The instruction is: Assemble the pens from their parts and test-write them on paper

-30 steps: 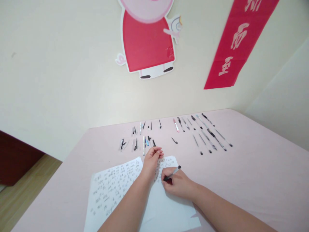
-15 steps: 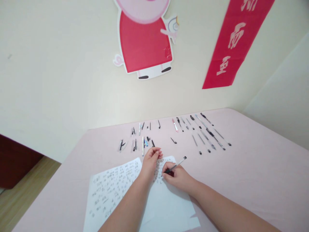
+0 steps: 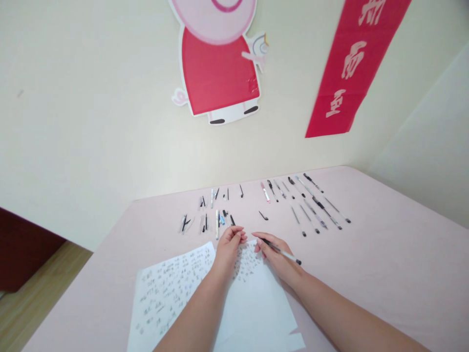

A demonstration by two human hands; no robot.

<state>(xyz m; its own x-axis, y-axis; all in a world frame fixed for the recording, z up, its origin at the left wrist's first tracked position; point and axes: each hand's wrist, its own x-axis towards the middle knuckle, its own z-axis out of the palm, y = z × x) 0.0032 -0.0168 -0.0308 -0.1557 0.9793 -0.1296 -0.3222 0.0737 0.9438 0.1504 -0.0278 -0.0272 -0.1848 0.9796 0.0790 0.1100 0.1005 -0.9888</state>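
A gel pen (image 3: 284, 253) with a clear barrel, dark grip and black end lies in my right hand (image 3: 277, 252), its front end pointing up-left past the paper's top edge. My right fingers are closed around it. Beneath both hands is a white sheet (image 3: 256, 313) with handwriting on its upper part. My left hand (image 3: 230, 244) rests at the sheet's upper left, thumb and curled fingers pressed together; I cannot make out whether something small is in them. Left of my forearm lies another sheet (image 3: 172, 288), covered in handwriting.
Pen parts, such as a black refill-like piece (image 3: 263, 215), lie beyond my hands. Several pens, one with a black grip (image 3: 327, 212), lie in rows at the right. A pink-and-white pen (image 3: 265, 192) is near the wall. The pink tabletop (image 3: 384, 254) meets the wall (image 3: 110, 122).
My right hand has moved up and slightly right on the sheet, and the pen has swung so its black end now points down-right. My left hand stays nearly in place.
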